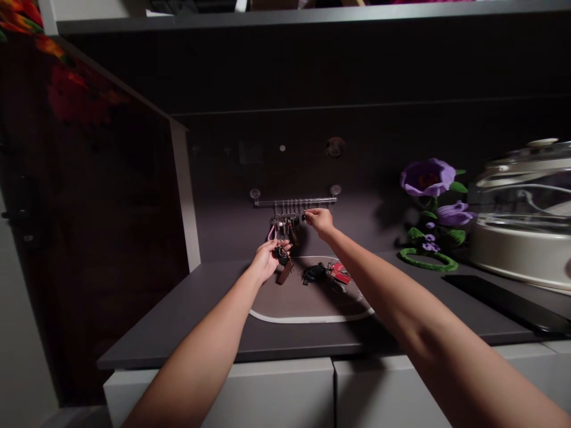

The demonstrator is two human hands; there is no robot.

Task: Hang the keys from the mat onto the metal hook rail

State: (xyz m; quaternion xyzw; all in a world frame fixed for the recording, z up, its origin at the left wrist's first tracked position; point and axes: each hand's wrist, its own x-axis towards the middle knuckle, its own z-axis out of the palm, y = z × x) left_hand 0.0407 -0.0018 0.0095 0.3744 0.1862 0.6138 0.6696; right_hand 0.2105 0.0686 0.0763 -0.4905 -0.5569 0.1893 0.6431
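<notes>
My left hand [267,259] holds a bunch of keys [282,255] with a brown tag [285,272] hanging below it, over the mat [289,306]. A pink strap [272,232] shows just above its fingers. My right hand [320,220] is raised to the right end of a row of hooks under a clear wall rail [294,202]. Its fingers pinch a small dark item, too small to name. Several keys [289,224] hang from the hooks between my hands. On the mat lie a black key bundle [314,273] and a red key holder [340,273].
Purple felt flowers [429,177] with a green ring base [428,260] stand at the right of the counter [200,315]. Beside them are a cream appliance with a clear cover [521,244] and a flat black object [508,302]. A shelf edge [312,18] runs overhead.
</notes>
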